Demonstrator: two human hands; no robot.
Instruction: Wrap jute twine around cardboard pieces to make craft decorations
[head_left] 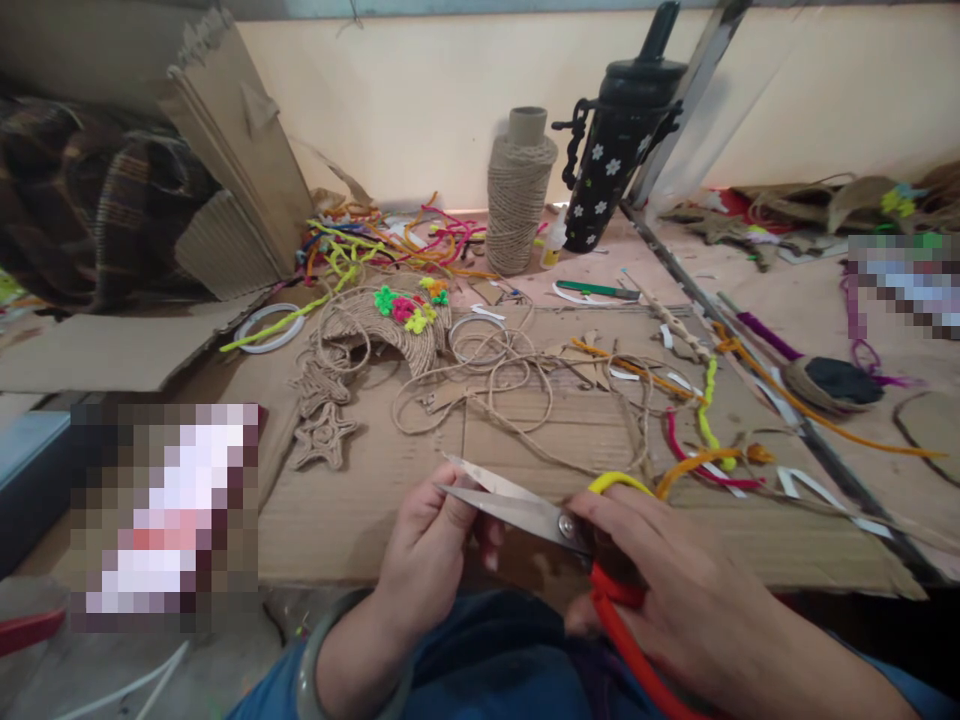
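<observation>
My right hand (667,580) grips a pair of scissors (525,502) with red and yellow handles. Their blades are slightly apart and point left, across the thumb of my left hand (427,550). The left fingers are pinched together just at the blades; what is between them, if anything, is hidden. A grey bangle circles the left wrist. Beyond the hands, loose jute twine (517,385) lies in loops on the cardboard (360,530). To the left are a jute star (326,437) and a curved jute-wrapped piece (360,330) carrying small coloured flowers (403,309).
Behind stand a twine spool (517,200), a small glue bottle (553,243) and a black flowered tumbler (611,150). A green cutter (596,290), white rings (270,328) and coloured pipe cleaners (352,265) lie around. Folded cardboard (232,170) leans at left.
</observation>
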